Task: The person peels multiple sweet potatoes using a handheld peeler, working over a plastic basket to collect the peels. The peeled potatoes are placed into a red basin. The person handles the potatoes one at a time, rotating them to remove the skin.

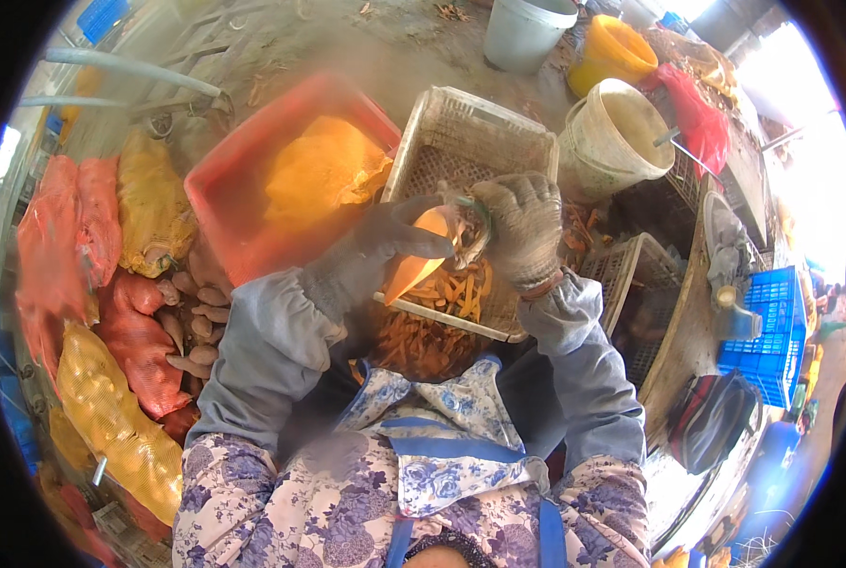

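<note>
My left hand (408, 231), in a grey glove, is shut on a partly peeled orange sweet potato (420, 255) above the near edge of a dirty white plastic crate (476, 110). My right hand (518, 224), in a soiled knit glove, closes around a peeler-like tool with a green part (485, 213) against the root's upper end; the tool is mostly hidden. Orange peelings (455, 295) lie in the crate, with more peelings (423, 348) below its near edge. To the left, a red plastic tub (217, 167) holds an orange heap (327, 167), blurred in this view.
Unpeeled sweet potatoes (206, 326) and filled red and yellow mesh sacks (121, 419) lie at the left. Plastic buckets (618, 135) stand at the upper right. Farther right are another crate (625, 284), a wooden board (682, 326), a blue crate (767, 341) and a dark bag (714, 419).
</note>
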Demonstrator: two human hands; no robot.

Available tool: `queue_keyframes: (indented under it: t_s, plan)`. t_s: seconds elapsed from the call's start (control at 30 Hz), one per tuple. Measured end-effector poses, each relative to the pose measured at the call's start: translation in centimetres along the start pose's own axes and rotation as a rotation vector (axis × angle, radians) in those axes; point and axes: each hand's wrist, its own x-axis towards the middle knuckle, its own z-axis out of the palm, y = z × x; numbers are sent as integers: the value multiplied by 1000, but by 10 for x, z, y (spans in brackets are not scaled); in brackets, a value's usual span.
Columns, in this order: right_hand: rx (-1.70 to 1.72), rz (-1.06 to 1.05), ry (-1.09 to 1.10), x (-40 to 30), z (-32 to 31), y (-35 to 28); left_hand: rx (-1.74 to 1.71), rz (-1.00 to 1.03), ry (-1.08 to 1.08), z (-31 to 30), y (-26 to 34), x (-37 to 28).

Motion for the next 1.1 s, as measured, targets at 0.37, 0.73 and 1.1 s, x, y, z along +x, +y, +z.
queue_keyframes:
  t_s: [0.37,0.73,1.1]
  plan:
    - [9,-186,-85,-28,8,9,477,162,-120,-13,-20,0]
    - [-321,17,-460,-75,13,91,886,438,-51,-33,-14,-9]
    - [1,27,-174,-40,29,13,924,159,206,-23,-38,16]
